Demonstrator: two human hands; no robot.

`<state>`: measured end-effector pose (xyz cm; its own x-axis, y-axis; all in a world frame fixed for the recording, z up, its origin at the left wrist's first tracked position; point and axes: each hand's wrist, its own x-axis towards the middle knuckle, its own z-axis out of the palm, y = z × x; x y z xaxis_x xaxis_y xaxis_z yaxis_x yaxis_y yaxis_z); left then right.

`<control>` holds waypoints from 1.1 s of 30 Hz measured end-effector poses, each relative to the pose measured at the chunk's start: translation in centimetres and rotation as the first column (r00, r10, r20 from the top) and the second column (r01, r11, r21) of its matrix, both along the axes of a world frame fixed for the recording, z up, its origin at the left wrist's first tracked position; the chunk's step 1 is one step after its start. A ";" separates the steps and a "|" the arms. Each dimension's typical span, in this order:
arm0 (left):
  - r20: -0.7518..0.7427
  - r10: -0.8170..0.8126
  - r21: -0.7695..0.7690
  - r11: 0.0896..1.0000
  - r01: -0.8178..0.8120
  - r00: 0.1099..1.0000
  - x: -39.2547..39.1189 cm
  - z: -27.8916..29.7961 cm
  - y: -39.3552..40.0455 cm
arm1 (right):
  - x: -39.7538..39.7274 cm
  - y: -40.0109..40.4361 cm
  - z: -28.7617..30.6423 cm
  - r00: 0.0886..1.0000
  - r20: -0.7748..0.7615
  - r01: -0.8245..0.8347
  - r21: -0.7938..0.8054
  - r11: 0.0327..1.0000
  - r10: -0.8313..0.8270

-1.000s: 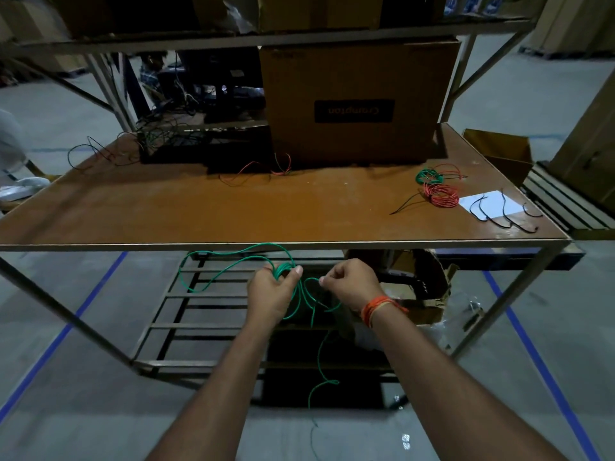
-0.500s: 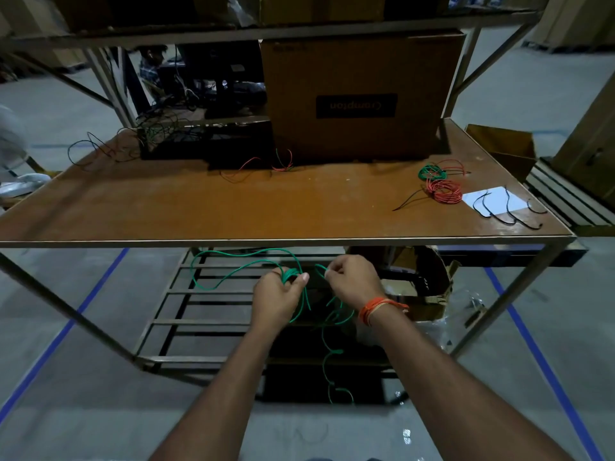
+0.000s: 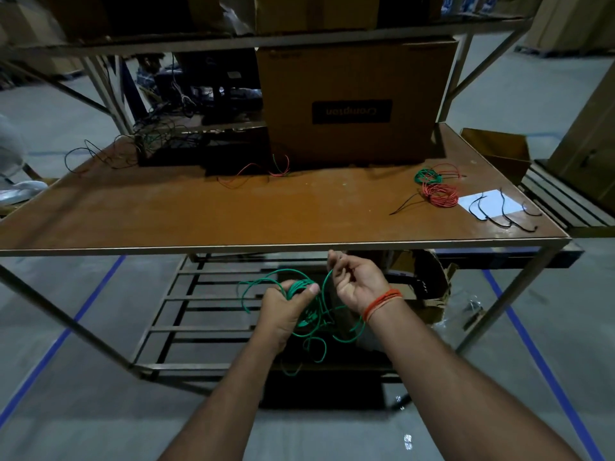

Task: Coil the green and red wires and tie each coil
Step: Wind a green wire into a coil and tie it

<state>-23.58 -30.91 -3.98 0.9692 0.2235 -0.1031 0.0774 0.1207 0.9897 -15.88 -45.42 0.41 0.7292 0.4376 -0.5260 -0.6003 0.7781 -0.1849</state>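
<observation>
Spanning most of the view, a brown table (image 3: 233, 211) carries a big cardboard box (image 3: 352, 104) at the back, a white sheet (image 3: 492, 202) with black wire pieces near the right edge, and a green coil (image 3: 426, 175) touching a red coil (image 3: 439, 196) just left of the sheet. Below the table's front edge, left hand (image 3: 286, 304) grips a bundle of green wire (image 3: 301, 289), fingers curled round the loops, thumb on top. Right hand (image 3: 356, 282), just beside it, pinches a strand of the same wire between fingertips near the table edge. Loose loops hang under both hands. Orange thread band (image 3: 381, 302) on right wrist.
</observation>
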 end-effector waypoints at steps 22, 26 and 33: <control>-0.044 0.237 -0.016 0.971 -0.238 0.970 2.8 0.1 0.1 | -3.4 -0.6 -2.9 0.533 0.238 0.196 -0.968 0.155 0.812; -0.013 0.374 0.095 0.924 -0.371 0.927 3.5 -0.2 0.7 | -3.3 -1.1 -3.7 0.563 0.135 0.359 -0.929 -0.093 0.815; -0.069 0.175 0.085 0.982 -0.169 0.982 2.5 -1.5 0.2 | -2.6 0.2 -1.9 0.841 0.384 0.093 -0.797 0.597 0.381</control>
<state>-21.06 -30.72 -5.49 0.9054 0.3968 -0.1507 0.1378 0.0611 0.9886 -18.51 -45.23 -1.48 0.9345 0.1681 -0.3137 -0.3334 0.1051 -0.9369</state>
